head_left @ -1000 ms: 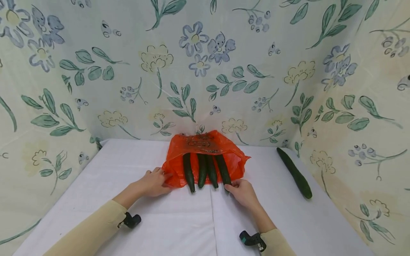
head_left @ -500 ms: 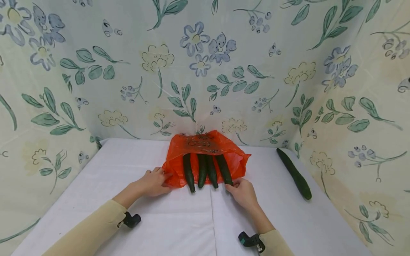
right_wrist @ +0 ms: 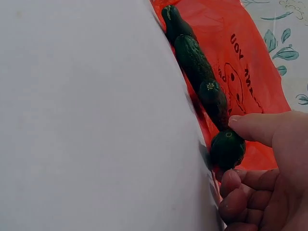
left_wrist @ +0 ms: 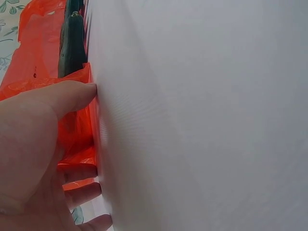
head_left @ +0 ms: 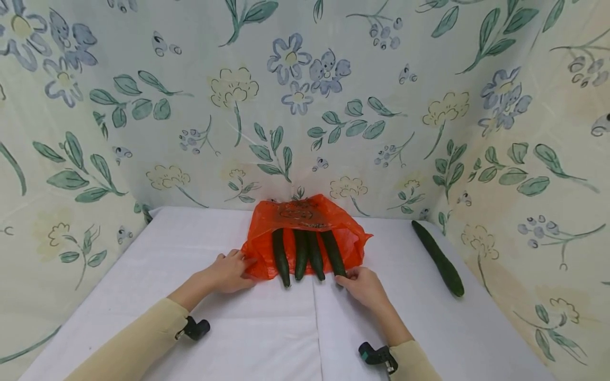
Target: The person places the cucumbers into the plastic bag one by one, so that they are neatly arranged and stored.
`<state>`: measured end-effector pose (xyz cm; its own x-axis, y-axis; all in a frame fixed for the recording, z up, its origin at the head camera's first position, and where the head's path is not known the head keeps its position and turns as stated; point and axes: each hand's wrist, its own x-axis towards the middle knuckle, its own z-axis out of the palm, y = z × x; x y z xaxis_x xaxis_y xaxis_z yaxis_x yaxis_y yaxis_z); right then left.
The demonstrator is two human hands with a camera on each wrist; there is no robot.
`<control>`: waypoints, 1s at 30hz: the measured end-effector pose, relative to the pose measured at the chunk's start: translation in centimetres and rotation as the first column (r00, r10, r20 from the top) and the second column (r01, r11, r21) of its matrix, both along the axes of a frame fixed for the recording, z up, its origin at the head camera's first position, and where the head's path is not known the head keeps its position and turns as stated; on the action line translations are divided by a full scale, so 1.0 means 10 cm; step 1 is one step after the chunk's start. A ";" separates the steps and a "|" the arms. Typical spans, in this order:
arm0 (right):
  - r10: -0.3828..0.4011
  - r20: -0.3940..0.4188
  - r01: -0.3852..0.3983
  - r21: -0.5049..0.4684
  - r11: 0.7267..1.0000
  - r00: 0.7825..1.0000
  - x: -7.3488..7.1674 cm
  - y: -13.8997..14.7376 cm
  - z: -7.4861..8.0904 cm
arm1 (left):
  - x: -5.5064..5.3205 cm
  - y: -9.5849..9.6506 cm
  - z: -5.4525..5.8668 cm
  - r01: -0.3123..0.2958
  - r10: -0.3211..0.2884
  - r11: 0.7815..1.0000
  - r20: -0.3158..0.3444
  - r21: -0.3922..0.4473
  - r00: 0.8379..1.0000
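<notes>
In the head view, a red plastic bag (head_left: 293, 212) lies with its mouth toward me, and several dark green cucumbers stick out of it. My left hand (head_left: 232, 271) holds the bag's left edge. From the left wrist, red film (left_wrist: 77, 139) shows between the thumb and the spread fingers. My right hand (head_left: 364, 288) pinches the near end of the rightmost cucumber (head_left: 333, 253) between thumb and fingers. That cucumber's round end (right_wrist: 227, 150) faces the right wrist camera. The cucumbers' far ends are hidden inside the bag.
Another cucumber (head_left: 439, 259) lies apart on the right side of the white-covered table (head_left: 267, 338). Behind the bag rises a floral cloth backdrop (head_left: 295, 148), which also encloses both sides.
The right hand shifts only very slightly while keeping its pinch on the rightmost cucumber. The left hand, the bag and the other cucumbers stay in place.
</notes>
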<state>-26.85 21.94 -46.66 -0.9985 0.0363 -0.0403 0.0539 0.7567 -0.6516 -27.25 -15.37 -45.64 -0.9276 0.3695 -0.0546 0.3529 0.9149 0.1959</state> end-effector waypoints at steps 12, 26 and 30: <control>0.038 0.058 -0.036 -0.045 0.998 0.998 0.12 0.27 0.15 | 0.01 0.03 0.00 0.003 -0.003 1.000 0.002 0.001 1.000; 0.009 0.033 -0.006 -0.065 0.998 0.999 0.17 0.80 0.16 | 0.02 0.01 0.02 -0.004 0.004 1.000 0.001 0.004 1.000; -0.004 0.009 0.004 -0.065 0.998 1.000 0.19 0.90 0.15 | 0.02 0.00 0.02 -0.001 0.001 1.000 -0.005 0.001 1.000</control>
